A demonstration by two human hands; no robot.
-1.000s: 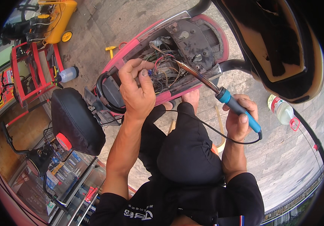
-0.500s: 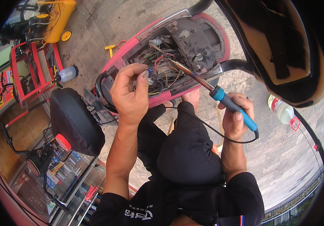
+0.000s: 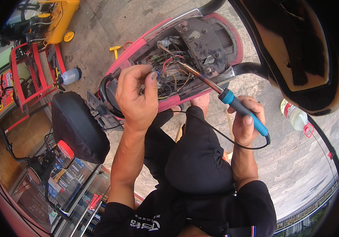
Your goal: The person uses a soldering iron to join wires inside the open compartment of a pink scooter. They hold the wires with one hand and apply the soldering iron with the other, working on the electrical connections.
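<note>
My right hand (image 3: 248, 118) is wrapped around the blue and dark grey handle of a soldering iron (image 3: 226, 96). The iron's metal shaft slants up and left, its tip over a bundle of coloured wires (image 3: 173, 69). Those wires lie in the open body of a red scooter (image 3: 167, 103). At the near left side of this opening, my left hand (image 3: 138, 94) is closed, thumb and forefinger pinched together beside the wires. What the pinch holds is too small to make out. A black cord (image 3: 217, 132) runs from the iron's handle across my knees.
A black padded seat (image 3: 78, 126) stands on the left, near a red metal frame (image 3: 39, 75) and a yellow tank on wheels (image 3: 63, 23). On the paving lies a yellow-handled tool (image 3: 115, 50). To the right are a large dark curved panel (image 3: 295, 51) and a clear jug (image 3: 294, 114).
Both hands hold nearly the same pose. My left hand has shifted very slightly to the right; the soldering iron tip stays over the wires.
</note>
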